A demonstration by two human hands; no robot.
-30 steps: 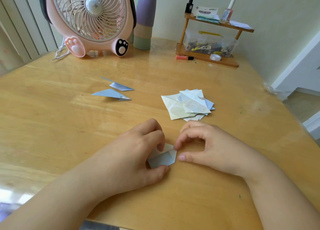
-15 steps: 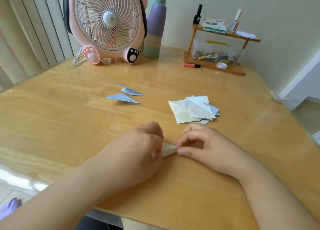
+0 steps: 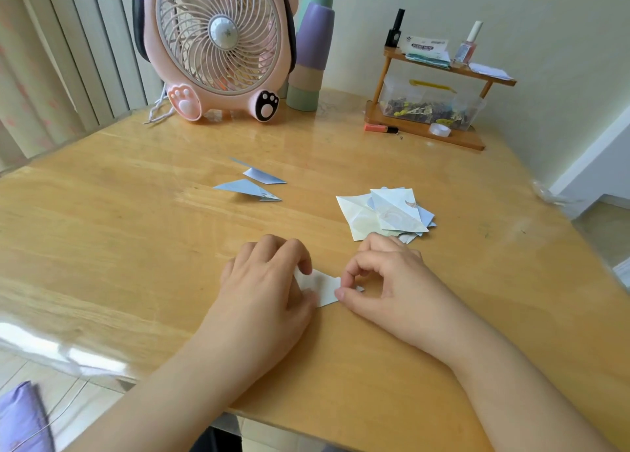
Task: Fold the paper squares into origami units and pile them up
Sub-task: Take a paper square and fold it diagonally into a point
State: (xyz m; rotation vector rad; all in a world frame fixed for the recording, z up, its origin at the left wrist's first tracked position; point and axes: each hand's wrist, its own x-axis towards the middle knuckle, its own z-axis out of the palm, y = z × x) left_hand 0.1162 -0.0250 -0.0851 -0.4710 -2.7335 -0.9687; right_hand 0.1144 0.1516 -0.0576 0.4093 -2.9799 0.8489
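Near the table [image 3: 102, 247] front edge, the left hand [image 3: 262, 291] pins the paper unit [image 3: 322, 286] flat while the right hand [image 3: 385, 281] pinches its right tip. Align edges first; then, judging by the grip, crease outward firmly.

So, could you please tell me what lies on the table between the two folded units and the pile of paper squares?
Nothing: in the head view, only bare table separates the folded units from the pile of paper squares.
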